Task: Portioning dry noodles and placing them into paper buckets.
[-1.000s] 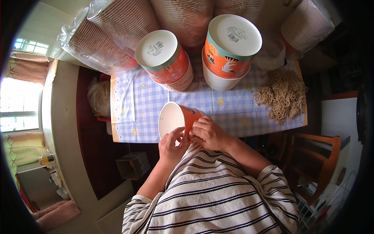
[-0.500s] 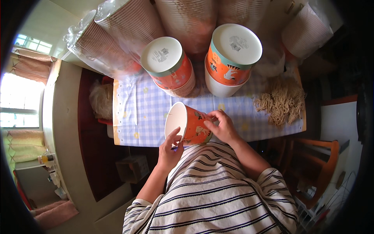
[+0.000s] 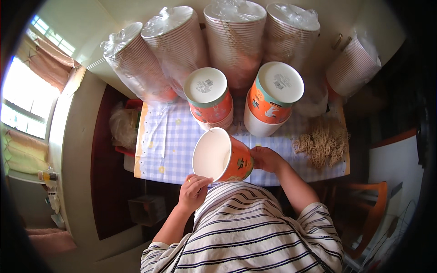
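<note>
Sunlight from a curtained window (image 3: 27,100) falls beside a small table spread with a blue-and-white checked cloth (image 3: 168,141), where a person in a striped top (image 3: 246,232) works with paper tubs. Centre of the scene is an orange paper tub (image 3: 221,155), tipped on its side just above the near edge of the cloth so that its white inside faces the camera's left. The right hand (image 3: 265,159) is cupped against the tub's base, fingers wrapped round the bottom rim and bearing it. The left hand (image 3: 195,192) sits just below the tub's open mouth, fingers curled in and fingertips touching the lower lip of the rim; whether it pinches the rim or only steadies it cannot be told.

Behind the tub, two short stacks of matching tubs stand upside down on the cloth, white bases up: one stack (image 3: 208,98) directly behind it, the other stack (image 3: 269,99) behind and to its right. Farther back, tall sleeves of nested cups wrapped in clear plastic (image 3: 182,41) lean along the wall. To the tub's right, near the cloth's edge, lies a heap of pale straw-like packing shreds (image 3: 324,144). To its left, off the cloth, a crumpled clear bag (image 3: 122,125) rests on a red tray.
</note>
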`<state>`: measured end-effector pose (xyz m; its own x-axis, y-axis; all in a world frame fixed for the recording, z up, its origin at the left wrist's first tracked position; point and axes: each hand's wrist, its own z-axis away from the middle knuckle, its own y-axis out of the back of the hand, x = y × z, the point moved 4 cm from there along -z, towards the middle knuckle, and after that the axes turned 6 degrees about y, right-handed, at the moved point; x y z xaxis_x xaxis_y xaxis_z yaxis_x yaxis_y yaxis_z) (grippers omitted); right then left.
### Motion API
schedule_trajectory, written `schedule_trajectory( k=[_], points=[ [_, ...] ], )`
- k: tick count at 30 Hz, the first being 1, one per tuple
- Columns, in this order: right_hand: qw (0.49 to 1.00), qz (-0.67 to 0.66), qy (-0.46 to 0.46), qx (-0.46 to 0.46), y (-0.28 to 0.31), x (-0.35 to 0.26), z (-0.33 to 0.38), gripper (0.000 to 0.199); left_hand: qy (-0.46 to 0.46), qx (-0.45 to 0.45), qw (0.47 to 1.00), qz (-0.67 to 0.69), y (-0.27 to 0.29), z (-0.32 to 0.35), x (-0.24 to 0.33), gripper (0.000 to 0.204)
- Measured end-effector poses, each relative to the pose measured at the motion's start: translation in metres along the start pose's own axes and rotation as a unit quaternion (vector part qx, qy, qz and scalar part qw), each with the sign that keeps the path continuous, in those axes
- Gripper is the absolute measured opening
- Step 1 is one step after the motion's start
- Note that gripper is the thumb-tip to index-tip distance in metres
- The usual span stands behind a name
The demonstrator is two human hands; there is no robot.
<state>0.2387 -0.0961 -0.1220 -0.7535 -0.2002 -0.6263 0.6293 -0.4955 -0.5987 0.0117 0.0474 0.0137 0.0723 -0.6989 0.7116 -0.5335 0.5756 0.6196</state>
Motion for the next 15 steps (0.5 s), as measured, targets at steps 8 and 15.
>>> schedule_trajectory(
  k=[8, 15],
  points=[
    [0.977, 0.183, 0.092, -0.065, -0.057, -0.069, 0.044, 0.017, -0.024, 0.051, 0.996, -0.067, 0.015, 0.012, -0.011, 0.032],
    [0.599, 0.645, 0.474, -0.009, -0.148, -0.192, 0.112, 0.022, 0.024, 0.124, 0.988, -0.084, 0.011, 0.014, -0.019, 0.028]
  ],
)
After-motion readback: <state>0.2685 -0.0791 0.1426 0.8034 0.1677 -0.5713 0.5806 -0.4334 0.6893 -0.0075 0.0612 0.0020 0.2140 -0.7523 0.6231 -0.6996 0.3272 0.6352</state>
